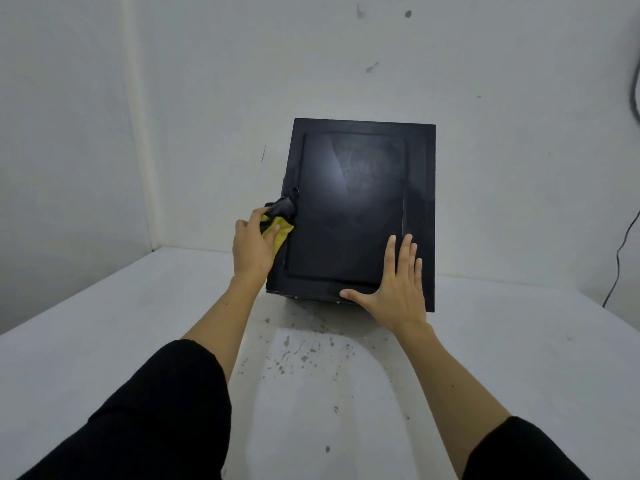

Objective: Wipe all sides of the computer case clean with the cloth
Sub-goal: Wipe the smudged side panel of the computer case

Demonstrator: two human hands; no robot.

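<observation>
Two hands — left hand pinching cloth at case edge, right hand spread flat.

computer case: underside, far sides hidden | cloth: part under left hand

Computer case lies on the table, near the wall behind it. Left hand presses the cloth against its left edge; right hand rests flat on its near right corner.
</observation>
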